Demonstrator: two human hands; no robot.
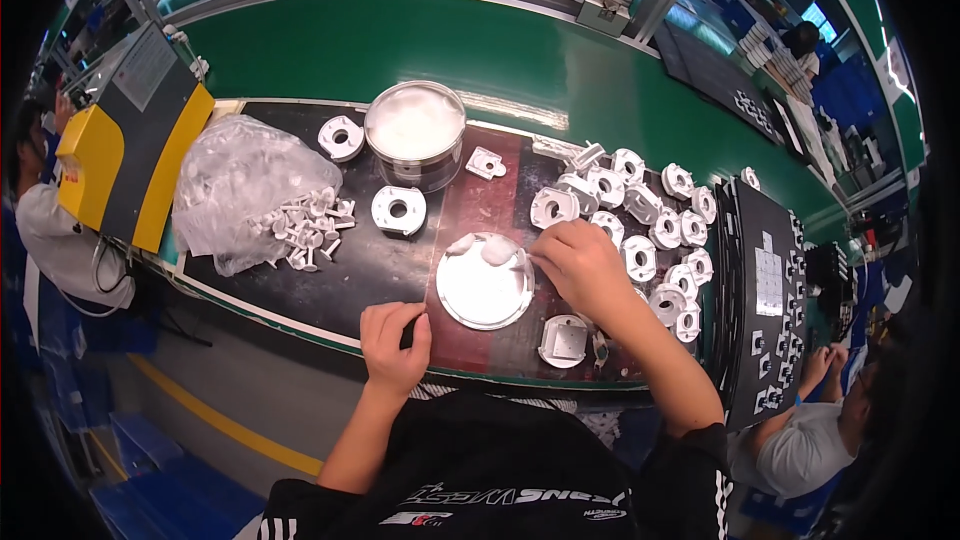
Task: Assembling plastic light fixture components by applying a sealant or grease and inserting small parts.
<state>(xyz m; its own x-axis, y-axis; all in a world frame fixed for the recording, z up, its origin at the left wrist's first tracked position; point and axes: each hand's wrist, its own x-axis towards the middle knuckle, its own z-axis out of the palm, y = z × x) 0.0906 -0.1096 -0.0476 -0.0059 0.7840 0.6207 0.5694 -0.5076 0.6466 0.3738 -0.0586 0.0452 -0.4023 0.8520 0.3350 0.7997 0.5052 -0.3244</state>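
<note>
**Black shirt (500,460) at the bench edge, both hands over the work**

Just beyond the shirt, the left hand (393,348) is held at the near edge of a dark mat (335,290). Its fingers are loosely curled and a gap is left beside the thumb; whether anything is gripped cannot be told. By the right hand (578,265), the right rim of a white dish (482,298) is reached, with thumb and fingers drawn close together; whether something is pinched between them is hidden.

The dish is set on a reddish band (478,208) of the work surface, between the two hands, and white lumps (495,249) are borne on its far part. Beyond it, a small plate (486,163) is laid near a clear tub (420,173) filled with white material. Two ring parts (398,211) are placed beside the tub, one to its left and one nearer.

Farther left, white pins (312,230) are spilled beside a plastic bag (225,195), with a yellow and grey machine (140,130) behind. To the right, many white housings (640,258) are heaped, and a squarish part (563,341) is set near the right forearm. Black trays (735,340) are stacked past the heap.
</note>
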